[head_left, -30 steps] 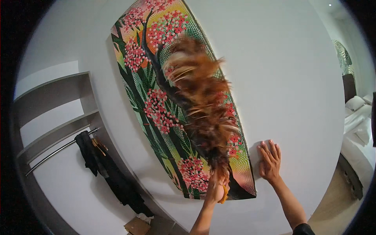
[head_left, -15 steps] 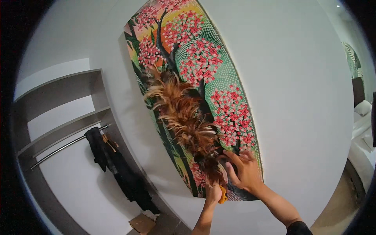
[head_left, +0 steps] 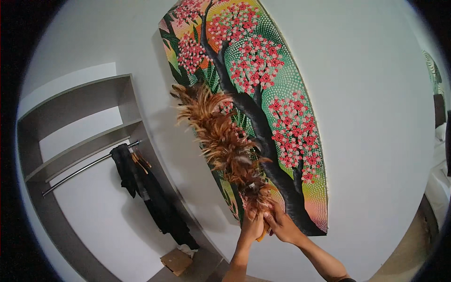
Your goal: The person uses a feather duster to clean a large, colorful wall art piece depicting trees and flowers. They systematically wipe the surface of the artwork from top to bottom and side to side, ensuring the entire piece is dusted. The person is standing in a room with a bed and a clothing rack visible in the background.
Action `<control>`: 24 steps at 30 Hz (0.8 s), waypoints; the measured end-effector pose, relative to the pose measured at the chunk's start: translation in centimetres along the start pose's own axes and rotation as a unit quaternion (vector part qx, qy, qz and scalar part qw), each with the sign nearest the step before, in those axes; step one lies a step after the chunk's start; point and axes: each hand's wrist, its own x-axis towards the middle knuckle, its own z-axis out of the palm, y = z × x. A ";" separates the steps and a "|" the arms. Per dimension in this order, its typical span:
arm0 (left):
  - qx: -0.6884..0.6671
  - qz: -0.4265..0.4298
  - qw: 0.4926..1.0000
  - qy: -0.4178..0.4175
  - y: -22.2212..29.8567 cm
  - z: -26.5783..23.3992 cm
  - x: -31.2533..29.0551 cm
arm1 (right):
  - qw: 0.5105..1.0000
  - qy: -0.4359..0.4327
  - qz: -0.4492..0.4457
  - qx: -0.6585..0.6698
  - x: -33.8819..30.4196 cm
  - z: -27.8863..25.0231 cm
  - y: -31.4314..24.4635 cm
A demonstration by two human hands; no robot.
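Note:
A long brown feather duster (head_left: 221,134) slants up and left across a canvas painting (head_left: 300,202) of a dark tree with pink and red blossoms. My left hand (head_left: 252,226) is closed around the duster's lower end, where a bit of its orange-yellow handle shows below the fingers. Against the same end, my right hand (head_left: 284,225) is closed too, its thumb beside the left hand and its fingers at the lowest feathers. Feathers cover the painting's left part, and the tip reaches its left edge. Most of the handle is hidden by my hands.
To the left is a grey open wardrobe (head_left: 136,101) with a shelf and a metal rail (head_left: 77,174). Dark clothes (head_left: 152,199) and hangers hang from the rail. A brown cardboard box (head_left: 176,261) lies at its bottom. White bedding (head_left: 439,176) shows at the far right.
My right hand, apart with fingers spread before, has come down onto the duster's lower end beside my left hand. The duster has moved left across the painting, and the view has shifted.

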 end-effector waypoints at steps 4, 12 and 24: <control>0.033 -0.086 0.996 -0.021 -0.1 -1.2 0.0 | 0.988 0.070 -0.027 -0.132 0.3 2.3 2.5; 0.086 -0.061 0.989 -0.105 -3.3 -5.9 2.5 | 0.984 0.148 0.026 -0.099 3.4 7.5 7.1; -0.023 0.050 0.965 0.257 -16.6 -17.2 9.1 | 0.963 0.254 -0.016 -0.084 9.7 15.0 6.7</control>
